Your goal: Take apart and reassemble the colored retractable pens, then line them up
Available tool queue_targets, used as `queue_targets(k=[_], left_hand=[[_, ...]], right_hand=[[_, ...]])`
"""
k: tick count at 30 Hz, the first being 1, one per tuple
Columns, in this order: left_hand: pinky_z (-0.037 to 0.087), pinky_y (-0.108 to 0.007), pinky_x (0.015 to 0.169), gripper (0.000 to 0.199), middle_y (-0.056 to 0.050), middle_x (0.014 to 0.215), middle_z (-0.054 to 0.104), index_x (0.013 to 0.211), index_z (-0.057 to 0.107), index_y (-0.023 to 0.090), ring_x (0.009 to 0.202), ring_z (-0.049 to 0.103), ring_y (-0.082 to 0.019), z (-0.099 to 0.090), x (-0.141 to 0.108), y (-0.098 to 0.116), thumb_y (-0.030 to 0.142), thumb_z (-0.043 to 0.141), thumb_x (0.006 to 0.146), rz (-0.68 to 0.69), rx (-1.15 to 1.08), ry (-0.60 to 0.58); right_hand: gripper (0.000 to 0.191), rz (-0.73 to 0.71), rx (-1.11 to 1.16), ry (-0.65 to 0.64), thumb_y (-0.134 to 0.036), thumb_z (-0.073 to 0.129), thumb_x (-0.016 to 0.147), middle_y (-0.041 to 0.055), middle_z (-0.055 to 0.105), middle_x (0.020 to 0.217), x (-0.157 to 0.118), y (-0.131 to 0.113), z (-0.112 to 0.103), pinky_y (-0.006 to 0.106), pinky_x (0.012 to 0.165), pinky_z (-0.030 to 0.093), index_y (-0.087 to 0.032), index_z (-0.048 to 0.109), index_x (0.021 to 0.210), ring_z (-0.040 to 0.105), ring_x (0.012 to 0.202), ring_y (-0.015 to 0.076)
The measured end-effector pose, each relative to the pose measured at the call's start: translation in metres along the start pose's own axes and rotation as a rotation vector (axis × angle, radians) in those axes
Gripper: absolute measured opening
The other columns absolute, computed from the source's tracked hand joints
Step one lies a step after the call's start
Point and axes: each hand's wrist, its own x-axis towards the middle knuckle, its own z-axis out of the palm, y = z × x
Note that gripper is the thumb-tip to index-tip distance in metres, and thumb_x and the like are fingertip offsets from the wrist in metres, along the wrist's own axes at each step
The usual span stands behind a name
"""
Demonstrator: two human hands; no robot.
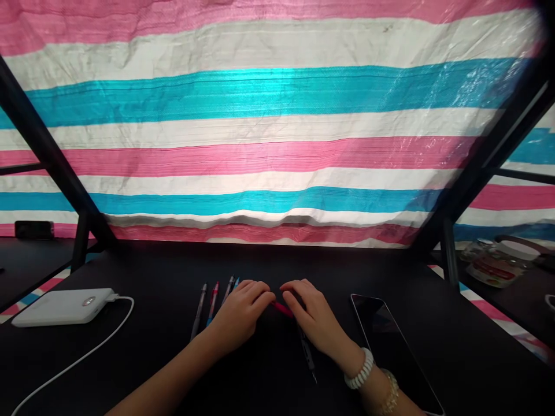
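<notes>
Slender pink rod is held in narrow grip by left hand and right hand, pointed pen at five o'clock.

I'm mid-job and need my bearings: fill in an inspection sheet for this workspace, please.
Surface: black tabletop, dimly lit; fine marks can't be judged.
Things: pink pen between the hands; dark pen by the right hand; row of pens by the left, partly hidden.
Clutter: white power bank, far left; smartphone partly behind the right forearm.
Hands: left hand and right hand at the pink pen; grip unclear.
Cables: white cable plugged into the power bank.
Surroundings: striped sheet behind; jar beyond, right.
</notes>
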Motion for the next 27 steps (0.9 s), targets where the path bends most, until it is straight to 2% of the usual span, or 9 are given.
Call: queue_targets(k=[4,9,14,19,23,27], left_hand=[[0.043,-0.04,0.085,0.04,-0.011,0.105,0.064,0.112,0.06,0.019,0.095,0.058,-0.024,-0.004,0.0,0.002,0.001,0.035,0.087,-0.073,0.045,0.087],[0.041,-0.038,0.08,0.023,-0.01,0.102,0.066,0.11,0.061,0.021,0.09,0.059,-0.024,-0.006,0.003,0.004,0.019,0.043,0.095,-0.06,0.08,0.076],[0.038,-0.035,0.07,0.021,-0.008,0.089,0.069,0.099,0.064,0.021,0.076,0.06,-0.021,-0.002,0.004,0.002,0.019,0.044,0.097,-0.034,0.148,0.058],[0.033,-0.034,0.062,0.023,-0.007,0.07,0.065,0.081,0.061,0.018,0.066,0.06,-0.022,0.003,0.003,0.008,0.01,0.042,0.091,-0.075,0.26,-0.041],[0.03,-0.034,0.059,0.019,-0.007,0.069,0.066,0.077,0.058,0.018,0.064,0.062,-0.024,0.003,0.001,0.016,0.004,0.045,0.081,-0.155,0.242,-0.117],[0.026,-0.032,0.054,0.018,-0.006,0.065,0.067,0.072,0.056,0.019,0.058,0.062,-0.023,0.001,0.0,0.018,0.005,0.048,0.079,-0.26,0.182,-0.169]], right_hand=[[0.015,-0.048,-0.161,-0.157,-0.021,0.049,0.099,0.0024,0.064,0.084,-0.001,0.001,0.004,0.031,0.072,0.042,-0.02,0.064,0.098,0.056,0.079,0.0191],[0.022,-0.074,-0.299,-0.181,-0.015,0.042,0.1,0.0031,0.061,0.081,-0.004,0.005,0.008,0.031,0.068,0.039,-0.018,0.063,0.093,0.054,0.074,0.0185],[0.023,-0.105,-0.365,-0.203,-0.011,0.039,0.099,0.0037,0.063,0.083,-0.006,0.004,0.01,0.031,0.07,0.036,-0.018,0.061,0.095,0.054,0.075,0.0187],[0.022,-0.156,-0.493,-0.169,-0.003,0.043,0.093,0.0035,0.063,0.077,-0.007,0.009,0.016,0.032,0.07,0.03,-0.017,0.058,0.086,0.053,0.074,0.0185],[0.021,-0.2,-0.573,-0.153,0.0,0.048,0.086,0.0025,0.062,0.07,-0.007,0.01,0.019,0.034,0.071,0.028,-0.018,0.055,0.078,0.05,0.07,0.0177],[0.018,-0.257,-0.613,-0.137,-0.004,0.05,0.087,0.0027,0.062,0.069,-0.006,0.007,0.018,0.037,0.076,0.028,-0.019,0.055,0.077,0.05,0.073,0.0192]])
